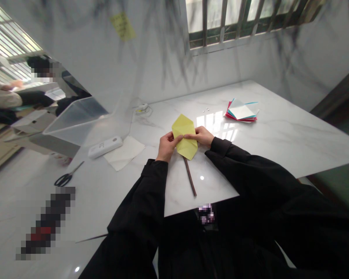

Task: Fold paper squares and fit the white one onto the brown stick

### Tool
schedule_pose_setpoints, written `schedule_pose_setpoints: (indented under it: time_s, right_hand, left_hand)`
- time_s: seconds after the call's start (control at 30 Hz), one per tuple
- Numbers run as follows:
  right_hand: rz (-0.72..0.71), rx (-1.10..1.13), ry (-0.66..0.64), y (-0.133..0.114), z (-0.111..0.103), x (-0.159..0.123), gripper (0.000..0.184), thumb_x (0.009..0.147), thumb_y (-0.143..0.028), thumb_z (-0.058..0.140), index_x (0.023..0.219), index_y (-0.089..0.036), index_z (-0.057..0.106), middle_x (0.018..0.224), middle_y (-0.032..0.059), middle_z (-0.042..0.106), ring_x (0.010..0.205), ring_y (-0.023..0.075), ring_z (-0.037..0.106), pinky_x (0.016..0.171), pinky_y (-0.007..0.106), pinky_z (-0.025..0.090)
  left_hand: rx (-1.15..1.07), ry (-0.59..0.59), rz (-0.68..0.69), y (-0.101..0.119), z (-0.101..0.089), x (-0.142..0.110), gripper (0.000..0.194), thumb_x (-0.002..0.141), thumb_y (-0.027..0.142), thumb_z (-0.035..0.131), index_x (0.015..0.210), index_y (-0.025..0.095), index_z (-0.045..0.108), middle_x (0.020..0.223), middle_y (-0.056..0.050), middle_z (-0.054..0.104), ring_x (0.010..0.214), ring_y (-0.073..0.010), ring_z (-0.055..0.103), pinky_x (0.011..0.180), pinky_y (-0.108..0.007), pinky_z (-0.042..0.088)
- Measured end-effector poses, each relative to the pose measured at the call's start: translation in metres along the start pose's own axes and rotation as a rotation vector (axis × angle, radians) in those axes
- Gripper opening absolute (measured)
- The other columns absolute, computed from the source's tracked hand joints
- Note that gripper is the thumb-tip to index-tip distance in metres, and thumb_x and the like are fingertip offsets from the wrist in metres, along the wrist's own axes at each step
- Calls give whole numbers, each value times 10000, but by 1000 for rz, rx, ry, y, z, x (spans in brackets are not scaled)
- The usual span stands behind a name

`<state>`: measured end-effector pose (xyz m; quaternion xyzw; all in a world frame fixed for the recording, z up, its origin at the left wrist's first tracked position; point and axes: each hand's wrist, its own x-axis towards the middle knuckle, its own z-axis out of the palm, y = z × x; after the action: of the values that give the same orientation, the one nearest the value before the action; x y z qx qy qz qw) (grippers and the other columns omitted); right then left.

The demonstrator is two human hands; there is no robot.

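Observation:
A folded yellow paper [185, 135] lies on the white marble table [279, 131], its corners turned in so it ends in points. My left hand [166, 146] pinches its left edge with closed fingers. My right hand [201, 135] presses and pinches its right side near the middle fold. Both sleeves are black. A thin dark brown stick [190, 177] lies on the table just under the paper and runs toward me.
A stack of coloured paper sheets [242, 111] sits at the far right. A white paper sheet [125, 152], a white remote-like device [105, 147] and black scissors [66, 177] lie to the left. A clear plastic bin [75, 120] stands beyond. Another person sits at far left.

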<state>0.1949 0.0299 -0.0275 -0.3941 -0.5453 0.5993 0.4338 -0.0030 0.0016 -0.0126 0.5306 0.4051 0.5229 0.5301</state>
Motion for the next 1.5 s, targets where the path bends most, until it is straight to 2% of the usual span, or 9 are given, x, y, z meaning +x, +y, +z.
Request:
schedule_pose_setpoints:
  time_s: [0.17, 0.3, 0.47, 0.57, 0.8, 1.13, 1.27, 1.37, 1.5]
  right_hand:
    - [-11, 37, 16, 0, 0, 1, 435, 644, -447, 983, 874, -120, 813, 900, 98, 815, 827, 225, 754, 770, 317, 609]
    - [-26, 162, 126, -1, 0, 2, 404, 692, -417, 966, 907, -118, 800, 989, 118, 821, 865, 232, 771, 814, 333, 629]
    - [-11, 367, 290, -4, 1, 4, 307, 760, -347, 930, 906, -134, 765, 1033, 124, 822, 921, 243, 786, 864, 349, 650]
    - [1, 413, 338, -9, 2, 3, 251, 810, -304, 889, 949, -139, 760, 1060, 122, 822, 944, 238, 787, 870, 345, 651]
    - [22, 346, 255, -12, 10, -4, 270, 800, -312, 894, 942, -119, 772, 1008, 125, 822, 880, 228, 777, 823, 331, 645]
    - [67, 325, 194, -18, 18, -12, 242, 809, -291, 885, 938, -121, 771, 1006, 111, 814, 850, 188, 750, 771, 272, 618]
    - [93, 315, 179, -17, 25, -14, 258, 820, -331, 880, 942, -135, 765, 1002, 102, 811, 857, 186, 744, 760, 266, 607]
    - [108, 335, 174, -16, 27, -14, 248, 827, -328, 879, 942, -140, 764, 1005, 97, 810, 848, 180, 743, 764, 266, 600]
    - [132, 325, 133, -17, 27, -14, 284, 787, -350, 914, 903, -139, 764, 1000, 101, 813, 848, 182, 743, 758, 263, 587]
  left_hand:
    - [16, 4, -10, 0, 2, 1, 632, 658, 539, 933, 1106, 130, 755, 1008, -119, 801, 941, -269, 755, 808, -365, 629]
    - [66, 77, -7, 1, -2, 6, 540, 830, 496, 777, 1254, 170, 709, 994, -83, 772, 714, -162, 701, 665, -300, 606]
    - [322, 11, 172, 3, -6, 3, 638, 773, 196, 735, 1401, 263, 644, 1248, -92, 696, 753, -115, 676, 671, -254, 602]
    - [453, -91, 278, 5, -1, -3, 682, 746, 154, 752, 1407, 296, 655, 1393, -99, 606, 868, -120, 673, 690, -220, 598]
    - [484, -80, 370, 12, 10, -8, 343, 789, 415, 874, 1073, 234, 814, 1363, -98, 584, 1015, -180, 707, 807, -287, 652]
    - [301, 10, 270, 18, 21, -13, 391, 747, 527, 881, 878, 170, 788, 1317, -112, 630, 1017, -233, 705, 839, -352, 636]
    - [330, 63, 277, 18, 20, -11, 350, 744, 488, 875, 874, 184, 762, 1100, -84, 696, 987, -237, 697, 849, -346, 606]
    - [282, 77, 255, 17, 18, -9, 439, 743, 458, 883, 1066, 199, 734, 1071, -72, 721, 942, -229, 710, 805, -325, 598]
    - [185, 94, 209, 17, 18, -10, 891, 697, 435, 933, 1468, 248, 528, 1141, -86, 744, 988, -253, 744, 830, -337, 609]
